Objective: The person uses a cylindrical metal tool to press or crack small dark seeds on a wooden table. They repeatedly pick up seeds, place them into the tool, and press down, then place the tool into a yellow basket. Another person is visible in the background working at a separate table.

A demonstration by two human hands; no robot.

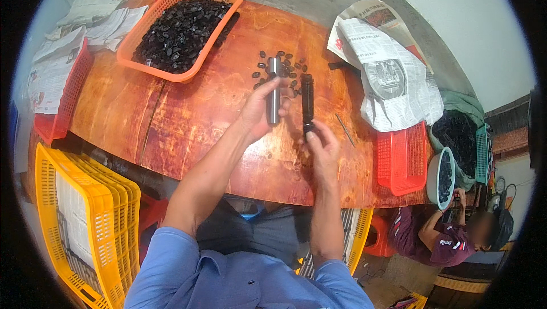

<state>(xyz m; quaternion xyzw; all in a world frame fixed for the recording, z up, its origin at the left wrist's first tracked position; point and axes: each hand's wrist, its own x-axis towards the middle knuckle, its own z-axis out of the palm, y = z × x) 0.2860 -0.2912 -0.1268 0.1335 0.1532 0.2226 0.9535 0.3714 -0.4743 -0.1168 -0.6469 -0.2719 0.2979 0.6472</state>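
Observation:
My left hand (256,110) is closed around a smooth silver metal cylinder (273,109), which stands out past the fingers at both ends. In my right hand (325,148) the fingers pinch the near end of a black tube-shaped part (307,98). The two pieces are held side by side over the table, apart from each other. Just beyond them, several small black oval caps (289,56) lie scattered on the wood. A thin metal rod (345,131) rests to the right of my right hand.
An orange basket (196,77) full of small black pieces stands at the far left of the wooden table (188,121). Newspaper (364,52) covers a red basket (401,161) on the right. Yellow crates (105,206) stand lower left. A co-worker (450,240) sits lower right, beside a pale basin (439,172).

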